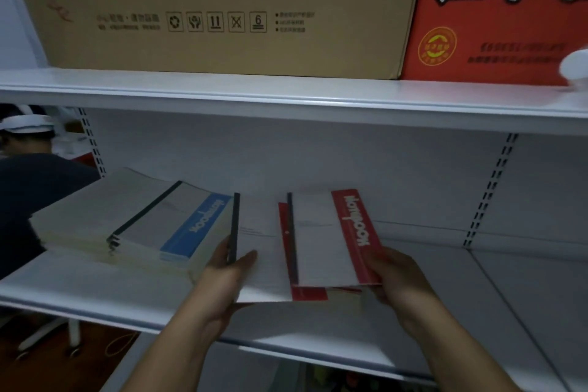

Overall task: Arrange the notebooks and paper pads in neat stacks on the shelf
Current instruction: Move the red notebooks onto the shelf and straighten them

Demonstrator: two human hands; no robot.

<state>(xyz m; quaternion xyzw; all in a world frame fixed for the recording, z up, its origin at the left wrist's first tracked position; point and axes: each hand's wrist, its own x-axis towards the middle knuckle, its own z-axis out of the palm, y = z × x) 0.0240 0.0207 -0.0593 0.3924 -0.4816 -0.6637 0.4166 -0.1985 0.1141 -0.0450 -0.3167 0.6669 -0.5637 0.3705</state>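
On the white shelf lies a stack of notebooks with red bands, slightly fanned out. My left hand grips the stack's left edge at a dark spine, thumb on the white cover. My right hand holds the top red-banded notebook at its near right corner. To the left sits a pile of blue-banded notebooks with dark spines, resting on a wider stack of plain paper pads.
A brown cardboard box and a red box stand on the shelf above. A person in dark clothing is at the far left beyond the shelf. Slotted uprights run down the back panel; a white chair base stands on the floor below left.
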